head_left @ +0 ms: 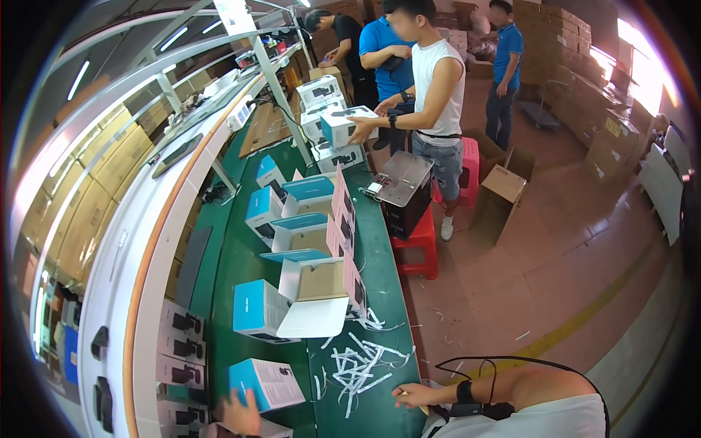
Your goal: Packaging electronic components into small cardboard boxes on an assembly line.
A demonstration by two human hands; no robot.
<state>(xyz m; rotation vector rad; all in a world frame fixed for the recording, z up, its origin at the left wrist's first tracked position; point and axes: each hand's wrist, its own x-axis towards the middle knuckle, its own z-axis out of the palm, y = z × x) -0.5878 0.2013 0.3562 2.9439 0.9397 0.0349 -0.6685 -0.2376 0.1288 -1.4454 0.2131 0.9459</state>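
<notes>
My left hand (242,416) is at the lower left, slightly blurred, its fingers apart at the blue side of a closed blue-and-white carton (276,385). Whether the fingertips press on the carton I cannot tell. At the table's right edge is my right hand (413,395), its fingers curled together around something small and pale that I cannot make out. Between the hands lies a loose heap of white paper strips (358,365). Beyond it stands an open carton (321,281) with a raised white flap and brown cardboard inside, beside another closed blue-and-white carton (257,310).
More open cartons (307,237) line the green table (383,292). White boxes (182,343) are stacked at the left under a white shelf (124,292). A person in a white top (438,80) holds a box at the far end. A red stool (420,252) stands right of the table.
</notes>
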